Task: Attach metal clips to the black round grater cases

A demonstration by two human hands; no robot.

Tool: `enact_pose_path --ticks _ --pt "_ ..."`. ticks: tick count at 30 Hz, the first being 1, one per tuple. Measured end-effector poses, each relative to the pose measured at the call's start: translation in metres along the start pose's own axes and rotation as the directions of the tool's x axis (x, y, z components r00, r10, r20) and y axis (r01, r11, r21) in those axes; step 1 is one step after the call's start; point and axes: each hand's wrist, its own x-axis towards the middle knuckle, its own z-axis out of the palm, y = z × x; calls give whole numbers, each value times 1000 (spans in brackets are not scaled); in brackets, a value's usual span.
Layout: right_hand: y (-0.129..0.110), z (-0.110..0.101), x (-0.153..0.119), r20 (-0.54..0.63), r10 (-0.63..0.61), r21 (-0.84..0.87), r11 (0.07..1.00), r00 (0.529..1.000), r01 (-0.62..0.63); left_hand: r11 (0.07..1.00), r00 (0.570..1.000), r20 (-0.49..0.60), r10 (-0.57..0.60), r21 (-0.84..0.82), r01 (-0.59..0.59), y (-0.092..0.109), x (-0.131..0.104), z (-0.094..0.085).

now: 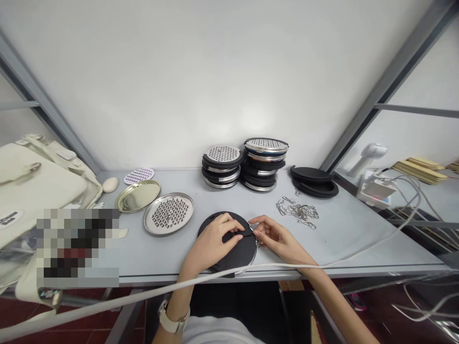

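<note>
A black round disc (236, 255) lies near the front edge of the table, with a strip of shiny metal showing at its lower rim. My left hand (218, 237) rests on top of it, thumb and forefinger apart beside a slot. At the disc's right rim, my right hand (274, 236) pinches a small metal hook (251, 227) between thumb and forefinger. More metal hooks (299, 210) lie in a loose pile to the right. Left of the disc are a round metal grater plate (170, 213) and a gold-coloured round lid (138, 196).
Two stacks of black-rimmed graters (223, 167) stand against the wall. Black round holders (313, 181) lie at the back right. A cream bag (43, 181) and a purple-patterned disc (139, 176) are on the left. A white cable (161, 291) crosses the view in front of my forearms.
</note>
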Motion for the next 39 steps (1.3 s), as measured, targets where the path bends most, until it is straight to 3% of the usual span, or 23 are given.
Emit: enact_pose_path --ticks 11,24,39 --pt "2 0 -2 -6 -8 -72 997 1000 7 1000 1000 4 -10 -11 10 1 0 0" --pt "3 -2 -4 30 -76 43 996 997 74 1000 1000 -4 -9 -6 9 1 -1 0" --pt "1 -3 -2 47 -17 53 998 999 15 1000 1000 -4 -8 -16 8 0 -1 0"
